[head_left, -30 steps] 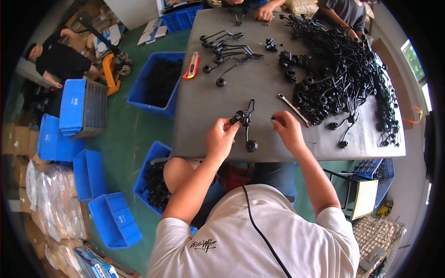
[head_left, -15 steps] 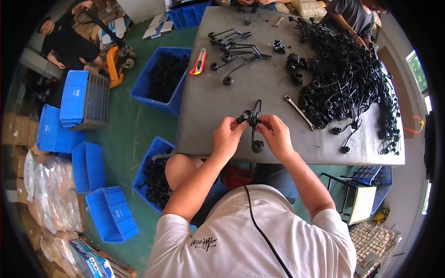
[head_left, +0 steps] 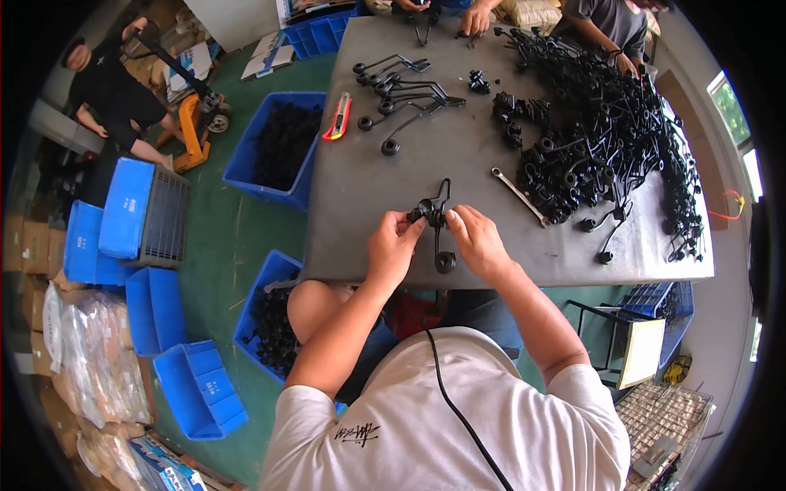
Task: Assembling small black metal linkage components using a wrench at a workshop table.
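Just above the table's near edge I hold a black bent-rod part point(head_left: 443, 237) with a round ring end toward me and a thin loop pointing away. My left hand point(head_left: 391, 245) is closed on its bulky middle, thumb and fingers pinching from the left. From the right, my right hand point(head_left: 481, 242) grips the same middle, its thumb lying along the part. The fingertips partly hide the joint there. To the right lies a combination wrench point(head_left: 521, 197), beside a large heap of similar black parts point(head_left: 602, 139).
Several bent rods point(head_left: 401, 90) and a red utility knife point(head_left: 337, 116) lie on the grey table point(head_left: 360, 196). Blue bins of black pieces point(head_left: 307, 192) stand left of it. Co-workers' hands point(head_left: 475, 18) are at the far edge; another person point(head_left: 119, 90) stands by a pallet jack point(head_left: 192, 131).
My right thumb has shifted and straightened on the part, which stays between both hands. A co-worker's hand has come onto the far table edge. The whole view has shifted slightly.
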Available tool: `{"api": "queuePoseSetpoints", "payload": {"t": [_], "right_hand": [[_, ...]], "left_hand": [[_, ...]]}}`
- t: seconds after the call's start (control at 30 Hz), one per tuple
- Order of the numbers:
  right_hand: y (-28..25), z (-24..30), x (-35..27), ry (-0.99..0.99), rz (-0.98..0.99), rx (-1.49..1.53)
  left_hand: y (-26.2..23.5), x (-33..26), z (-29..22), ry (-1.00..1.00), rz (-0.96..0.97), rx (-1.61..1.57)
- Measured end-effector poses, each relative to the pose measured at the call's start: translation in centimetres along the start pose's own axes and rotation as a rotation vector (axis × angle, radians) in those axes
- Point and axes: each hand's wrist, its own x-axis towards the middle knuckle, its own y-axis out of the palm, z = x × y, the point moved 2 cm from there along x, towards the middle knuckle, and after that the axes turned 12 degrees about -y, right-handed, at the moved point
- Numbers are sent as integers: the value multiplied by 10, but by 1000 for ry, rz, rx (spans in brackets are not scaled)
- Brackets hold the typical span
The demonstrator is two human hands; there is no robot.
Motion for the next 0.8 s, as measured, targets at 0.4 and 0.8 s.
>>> {"api": "queuePoseSetpoints", "payload": {"t": [0.4,0.8], "right_hand": [[-6,7,7,61,-9,-12],[12,-2,3,47,-40,-81]], "left_hand": [[-2,-2,-5,15,-30,81],[4,-9,-2,187,-86,127]]}}
